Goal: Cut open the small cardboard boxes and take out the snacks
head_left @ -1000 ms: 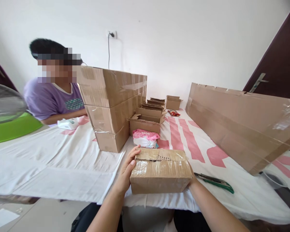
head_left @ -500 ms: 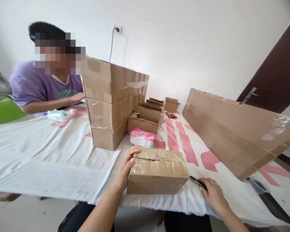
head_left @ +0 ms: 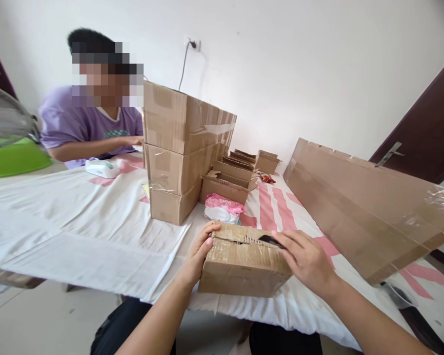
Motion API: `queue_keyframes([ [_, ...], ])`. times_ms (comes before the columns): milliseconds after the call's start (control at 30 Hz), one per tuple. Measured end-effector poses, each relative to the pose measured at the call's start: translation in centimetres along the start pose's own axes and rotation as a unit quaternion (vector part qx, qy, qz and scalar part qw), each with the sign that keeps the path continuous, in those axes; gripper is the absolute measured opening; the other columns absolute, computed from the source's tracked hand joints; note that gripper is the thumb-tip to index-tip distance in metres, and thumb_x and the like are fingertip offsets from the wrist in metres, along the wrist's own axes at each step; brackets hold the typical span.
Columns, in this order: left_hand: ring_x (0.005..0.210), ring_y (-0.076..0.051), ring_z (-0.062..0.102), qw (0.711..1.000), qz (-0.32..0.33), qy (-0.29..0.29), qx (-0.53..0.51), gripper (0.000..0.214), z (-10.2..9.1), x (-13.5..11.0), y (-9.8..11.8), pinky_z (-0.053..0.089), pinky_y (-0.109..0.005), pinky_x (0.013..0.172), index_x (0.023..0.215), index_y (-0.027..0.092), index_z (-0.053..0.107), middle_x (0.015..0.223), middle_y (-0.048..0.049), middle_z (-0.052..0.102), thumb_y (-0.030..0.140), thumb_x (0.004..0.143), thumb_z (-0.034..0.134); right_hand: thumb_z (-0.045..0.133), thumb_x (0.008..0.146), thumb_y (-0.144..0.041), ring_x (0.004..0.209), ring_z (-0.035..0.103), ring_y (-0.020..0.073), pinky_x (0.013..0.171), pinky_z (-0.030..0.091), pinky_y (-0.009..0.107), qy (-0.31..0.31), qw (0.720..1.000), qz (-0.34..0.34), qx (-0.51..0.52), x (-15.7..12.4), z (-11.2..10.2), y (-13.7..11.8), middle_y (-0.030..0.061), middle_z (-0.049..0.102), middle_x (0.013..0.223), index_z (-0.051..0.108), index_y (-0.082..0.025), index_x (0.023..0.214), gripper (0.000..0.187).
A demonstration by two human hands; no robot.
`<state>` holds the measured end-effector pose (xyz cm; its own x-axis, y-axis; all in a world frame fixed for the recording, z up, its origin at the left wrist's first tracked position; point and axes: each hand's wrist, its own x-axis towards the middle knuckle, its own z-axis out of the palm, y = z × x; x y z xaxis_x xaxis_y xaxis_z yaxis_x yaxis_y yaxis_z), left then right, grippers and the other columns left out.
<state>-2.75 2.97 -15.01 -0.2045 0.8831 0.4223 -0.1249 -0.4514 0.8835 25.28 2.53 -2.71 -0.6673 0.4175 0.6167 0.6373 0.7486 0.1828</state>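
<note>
A small taped cardboard box (head_left: 246, 276) sits at the table's near edge, with a ragged slit along its top seam. My left hand (head_left: 202, 251) grips its left end, fingers over the top corner. In my right hand (head_left: 303, 256) is a slim black tool that looks like a box cutter (head_left: 269, 240). Its tip lies at the right part of the slit, and my fingers hide most of the handle. Just behind the box is a pink-and-white pack of wipes (head_left: 224, 209).
Cardboard boxes (head_left: 168, 167) are stacked three high at left. Several open boxes (head_left: 225, 190) line up behind the wipes. A large cardboard panel (head_left: 362, 207) stands at right. Across the table sits a person (head_left: 92, 123) in purple. A clear cup (head_left: 399, 294) lies at the right edge.
My right hand has lifted from the cloth right of the box and brought the box cutter onto the top seam. My left hand still holds the box. The view has shifted slightly.
</note>
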Motion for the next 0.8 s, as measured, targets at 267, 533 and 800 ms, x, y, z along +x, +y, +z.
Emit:
queue_keyframes([
  [267, 0.141, -0.034, 0.033, 0.999, 0.037, -0.026, 0.002, 0.055, -0.4, 0.1, -1.0, 0.020, -0.051, 0.118, 0.119, 0.023, 0.064, 0.143, -0.0124, 0.047, 0.065, 0.087, 0.049, 0.051, 0.093, -0.009, 0.081, 0.063, 0.0180, 0.068, 0.048, 0.031, -0.061, 0.987, -0.120, -0.092, 5.3, 3.0, -3.9, 0.0069, 0.071, 0.103, 0.062, -0.019, 0.123, 0.034],
  [533, 0.143, -0.035, 0.030, 0.998, 0.038, -0.042, 0.009, 0.053, -0.7, 0.1, -1.0, 0.018, -0.052, 0.118, 0.121, 0.024, 0.063, 0.143, -0.0122, 0.048, 0.063, 0.088, 0.050, 0.049, 0.088, -0.004, 0.070, 0.055, 0.0180, 0.063, 0.035, 0.033, -0.139, 0.954, -0.204, -0.172, 5.9, 0.5, -2.4, 0.0055, 0.066, 0.082, 0.063, -0.017, 0.115, 0.033],
  [800, 0.142, -0.034, 0.033, 0.999, 0.035, -0.038, 0.017, 0.050, -0.5, 0.0, -0.7, 0.021, -0.052, 0.117, 0.119, 0.023, 0.062, 0.143, -0.0124, 0.047, 0.061, 0.089, 0.049, 0.048, 0.083, 0.004, 0.069, 0.052, 0.0169, 0.064, 0.030, 0.032, -0.162, 0.946, -0.197, -0.201, 3.1, -1.2, 0.6, 0.0039, 0.063, 0.077, 0.063, -0.017, 0.114, 0.040],
])
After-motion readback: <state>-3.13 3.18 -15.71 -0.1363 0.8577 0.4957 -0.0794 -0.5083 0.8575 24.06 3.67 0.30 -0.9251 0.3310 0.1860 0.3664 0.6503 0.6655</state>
